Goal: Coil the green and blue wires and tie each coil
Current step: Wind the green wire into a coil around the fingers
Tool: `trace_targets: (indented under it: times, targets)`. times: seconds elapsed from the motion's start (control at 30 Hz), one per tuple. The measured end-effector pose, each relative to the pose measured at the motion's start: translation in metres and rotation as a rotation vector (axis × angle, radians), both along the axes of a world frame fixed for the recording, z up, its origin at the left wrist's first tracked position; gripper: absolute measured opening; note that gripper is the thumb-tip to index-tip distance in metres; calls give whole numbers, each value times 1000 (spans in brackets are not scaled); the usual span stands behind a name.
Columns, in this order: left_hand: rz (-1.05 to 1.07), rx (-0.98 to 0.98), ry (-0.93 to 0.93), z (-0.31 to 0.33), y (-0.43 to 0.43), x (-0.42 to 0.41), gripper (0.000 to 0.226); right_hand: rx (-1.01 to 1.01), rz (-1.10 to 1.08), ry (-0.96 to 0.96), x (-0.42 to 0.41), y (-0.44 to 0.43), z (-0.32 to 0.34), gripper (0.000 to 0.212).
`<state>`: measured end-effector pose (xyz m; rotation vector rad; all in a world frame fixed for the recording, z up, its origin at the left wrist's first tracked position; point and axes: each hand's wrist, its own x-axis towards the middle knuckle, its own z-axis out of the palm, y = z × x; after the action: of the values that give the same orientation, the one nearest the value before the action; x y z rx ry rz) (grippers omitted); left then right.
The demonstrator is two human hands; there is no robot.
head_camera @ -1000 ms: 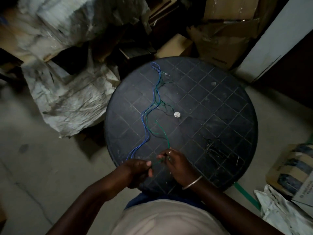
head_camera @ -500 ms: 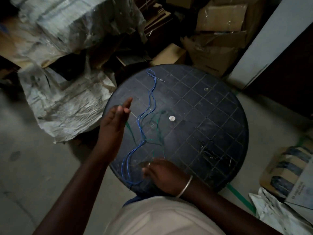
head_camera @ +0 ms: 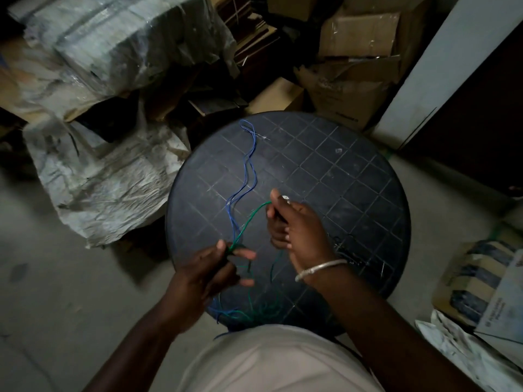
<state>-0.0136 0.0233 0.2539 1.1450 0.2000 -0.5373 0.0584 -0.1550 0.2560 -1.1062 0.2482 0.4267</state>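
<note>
1. Green wire (head_camera: 250, 219) runs taut between both hands above the round black bench (head_camera: 334, 176).
2. The left hand (head_camera: 210, 274), over the bench's near-left edge, has its grip pressed together on the wire's lower end, thumb against forefinger; its other fingers are loosely spread.
3. The right hand (head_camera: 294, 224), near the bench's centre, pinches the wire's upper end at its fingertips.
4. More green wire lies in loose loops at the bench's near edge.
5. The blue wire (head_camera: 249, 171) lies uncoiled on the bench, from its far-left part toward the left hand.
6. A silver bangle (head_camera: 319, 268) circles the right wrist.
</note>
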Motion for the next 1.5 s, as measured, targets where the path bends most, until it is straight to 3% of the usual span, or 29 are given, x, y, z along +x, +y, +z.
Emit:
trace_targets:
  times: [0.13, 0.27, 0.37, 0.5, 0.63, 0.73, 0.83, 1.0, 1.1, 1.27, 1.33, 1.4, 1.5]
  targets:
    - [-30, -140, -32, 20, -16, -8, 52, -151, 35, 71, -2, 12, -27, 44]
    - [114, -97, -70, 27, -18, 15, 39, -402, 232, -7, -30, 21, -63, 38]
    - [245, -160, -168, 22, -4, 36, 44, -411, 379, -6, -56, 16, -68, 48]
    - [335, 45, -273, 8, 18, 53, 43, -447, 616, -87, -83, 8, -46, 46]
    - [137, 391, -351, -3, 26, 57, 32, -300, 585, -183, -83, -3, -3, 35]
    - [-33, 444, -248, -9, 25, 46, 29, -48, 456, -188, -64, -15, 31, 25]
    - [-91, 312, -146, -9, 19, 29, 31, 148, 315, -119, -35, -26, 35, 25]
    - [-192, -219, 35, 4, 2, 11, 46, 107, 95, -22, 9, -34, 6, 28]
    - [-225, -440, 68, 14, -6, 5, 52, -117, 50, -51, 16, -27, -19, 31]
    - [-13, -664, 45, 17, -18, 17, 46, -576, 192, -280, -23, -2, -68, 32]
    - [83, -578, -7, 14, -18, 26, 47, -652, 410, -281, -45, 2, -67, 39]
    - [142, -387, -60, 11, -15, 32, 47, -674, 581, -243, -63, 2, -54, 54]
    - [217, -32, -141, 1, -2, 37, 43, -613, 695, -241, -80, -4, -32, 57]
